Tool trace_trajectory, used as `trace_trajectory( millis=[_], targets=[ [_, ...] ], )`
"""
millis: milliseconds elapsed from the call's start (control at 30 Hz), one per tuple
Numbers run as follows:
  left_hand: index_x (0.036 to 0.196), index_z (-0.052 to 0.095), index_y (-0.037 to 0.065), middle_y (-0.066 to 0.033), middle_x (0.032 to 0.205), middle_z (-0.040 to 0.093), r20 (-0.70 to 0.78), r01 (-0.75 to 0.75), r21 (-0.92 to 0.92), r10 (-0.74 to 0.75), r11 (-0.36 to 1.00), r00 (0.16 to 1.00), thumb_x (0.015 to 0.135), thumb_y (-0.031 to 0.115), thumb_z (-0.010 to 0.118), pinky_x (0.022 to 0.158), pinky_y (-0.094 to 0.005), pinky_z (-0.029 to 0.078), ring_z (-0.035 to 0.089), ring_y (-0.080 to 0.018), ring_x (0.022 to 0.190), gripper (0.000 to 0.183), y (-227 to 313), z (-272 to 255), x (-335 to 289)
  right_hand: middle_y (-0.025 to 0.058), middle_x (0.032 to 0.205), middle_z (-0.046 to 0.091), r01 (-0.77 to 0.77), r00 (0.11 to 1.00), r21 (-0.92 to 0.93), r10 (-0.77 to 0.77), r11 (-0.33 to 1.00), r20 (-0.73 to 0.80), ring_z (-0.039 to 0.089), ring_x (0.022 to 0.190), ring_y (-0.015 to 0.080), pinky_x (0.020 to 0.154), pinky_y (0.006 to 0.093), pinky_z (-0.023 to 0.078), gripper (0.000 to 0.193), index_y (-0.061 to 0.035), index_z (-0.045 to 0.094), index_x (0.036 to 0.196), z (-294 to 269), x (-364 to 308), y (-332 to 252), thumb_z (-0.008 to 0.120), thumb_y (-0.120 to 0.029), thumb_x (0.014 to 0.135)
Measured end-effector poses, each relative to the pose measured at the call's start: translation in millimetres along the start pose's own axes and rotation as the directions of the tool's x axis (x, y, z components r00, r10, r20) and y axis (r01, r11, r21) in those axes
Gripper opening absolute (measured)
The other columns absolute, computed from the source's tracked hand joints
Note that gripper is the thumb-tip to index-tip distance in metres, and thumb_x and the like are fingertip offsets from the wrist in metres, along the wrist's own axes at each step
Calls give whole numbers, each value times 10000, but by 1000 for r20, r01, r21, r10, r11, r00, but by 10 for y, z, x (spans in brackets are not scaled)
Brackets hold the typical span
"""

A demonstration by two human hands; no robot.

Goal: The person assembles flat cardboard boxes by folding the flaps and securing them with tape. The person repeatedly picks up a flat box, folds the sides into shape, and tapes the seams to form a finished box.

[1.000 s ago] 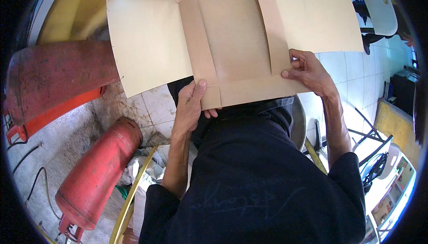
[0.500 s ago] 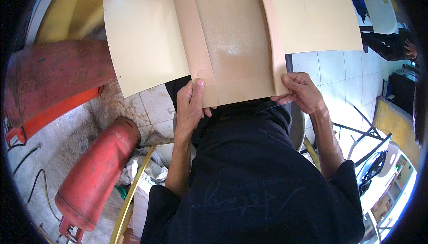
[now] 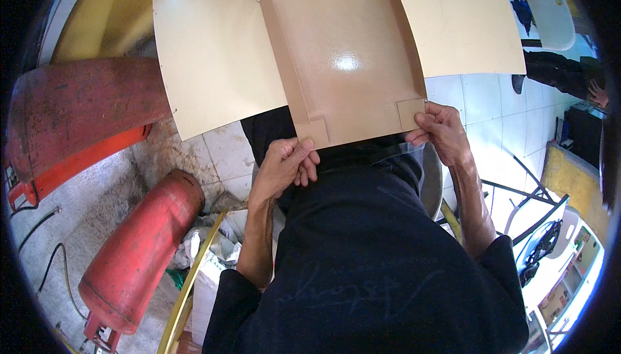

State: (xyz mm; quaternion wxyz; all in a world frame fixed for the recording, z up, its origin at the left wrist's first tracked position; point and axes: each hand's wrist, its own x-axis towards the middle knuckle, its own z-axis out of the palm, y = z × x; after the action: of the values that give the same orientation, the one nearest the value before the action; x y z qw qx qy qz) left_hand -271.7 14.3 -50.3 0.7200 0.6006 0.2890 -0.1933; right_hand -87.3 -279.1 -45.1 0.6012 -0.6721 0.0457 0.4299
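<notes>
A brown cardboard box blank (image 3: pixel 343 37), partly folded into a tray shape, lies with its near end toward me. Its long side walls are raised, and a small corner tab rests against the near panel on each side. My left hand (image 3: pixel 288 165) is at the near left corner, thumb on the card's edge and fingers curled below. At the near right corner, my right hand (image 3: pixel 443 132) pinches the card beside the tab between thumb and fingers. Under the blank, a pale cream board or tabletop (image 3: pixel 217 50) shows on both sides; the card's near end overhangs it.
On the left floor lies a red gas cylinder (image 3: pixel 145 250), near a worn dark red piece (image 3: pixel 87 105) and thin hoses. A yellow bar (image 3: pixel 194 283) runs beside my left arm. To the right are black metal legs (image 3: pixel 540 192) and another person's dark-clothed limb (image 3: pixel 556 69).
The side flaps that leaned inward now stand more upright, and corner tabs are folded against the near panel. My left hand has shifted slightly right and down along the edge.
</notes>
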Motion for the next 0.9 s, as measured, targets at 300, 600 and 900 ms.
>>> trace_trajectory(
  millis=[300, 600, 900],
  targets=[
    [704, 644, 15, -33, 468, 532, 137, 9, 135, -27, 991, 990, 1028, 395, 605, 373, -236, 332, 461, -77, 375, 501, 35, 16, 154, 174, 966, 730, 68, 998, 24, -68, 997, 11, 742, 754, 193, 669, 270, 638, 357, 71, 615, 1220, -296, -51, 130, 677, -187, 981],
    [795, 712, 14, -75, 533, 612, 595, -316, 483, -41, 817, 803, 1001, 457, 605, 520, -347, 473, 618, -173, 491, 501, 394, 797, 620, 150, 1420, 532, 204, 974, 501, -125, 841, -187, 570, 1277, 299, 1027, 443, 527, 794, 10, 377, 1477, 17, -80, 358, 822, -225, 862],
    [860, 677, 32, -74, 673, 709, 523, -637, 418, 401, 648, 752, 915, 379, 736, 576, -333, 501, 704, -185, 619, 355, 1124, 671, 239, 119, 1119, 712, 107, 718, -614, -488, 782, -496, 661, 1016, 226, 944, 378, 512, 494, 15, 652, 1252, -2158, -862, 155, 802, -193, 830]
  ],
)
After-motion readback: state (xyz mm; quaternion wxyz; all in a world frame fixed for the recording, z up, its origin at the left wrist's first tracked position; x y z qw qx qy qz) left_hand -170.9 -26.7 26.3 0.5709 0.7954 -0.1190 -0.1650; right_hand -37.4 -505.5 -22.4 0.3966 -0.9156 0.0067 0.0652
